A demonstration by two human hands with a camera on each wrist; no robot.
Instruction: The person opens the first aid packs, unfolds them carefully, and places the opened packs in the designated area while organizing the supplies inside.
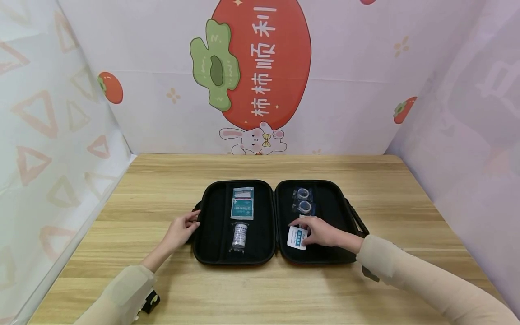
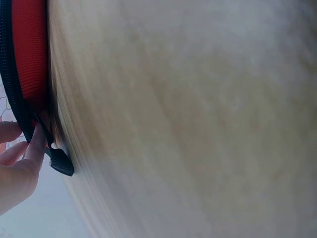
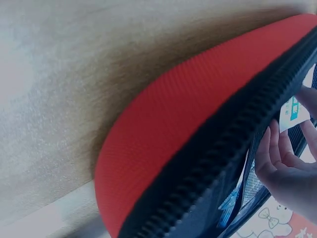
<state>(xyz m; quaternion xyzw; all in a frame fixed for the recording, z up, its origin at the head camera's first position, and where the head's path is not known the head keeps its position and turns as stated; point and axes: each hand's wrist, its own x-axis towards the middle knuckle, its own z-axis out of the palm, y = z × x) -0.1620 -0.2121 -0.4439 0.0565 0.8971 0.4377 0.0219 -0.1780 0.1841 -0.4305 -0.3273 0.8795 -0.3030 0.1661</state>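
A black zip case (image 1: 325, 259) lies open flat on the wooden table (image 1: 260, 293); its outer shell is red (image 3: 198, 134). The left half holds a teal-and-white packet (image 1: 242, 203) and a small wrapped roll (image 1: 239, 236). The right half holds a clear bag with two round items (image 1: 303, 201). My right hand (image 1: 318, 231) pinches a small white-and-blue sachet (image 1: 297, 238) inside the right half. My left hand (image 1: 183, 228) touches the case's left edge, fingers by the zip (image 2: 25, 111) and its black pull tab (image 2: 60, 162).
Printed partition walls (image 1: 61, 135) close in the table on the left, back and right. Bare wood lies all around the case. A black wrist strap (image 1: 149, 301) shows on my left forearm.
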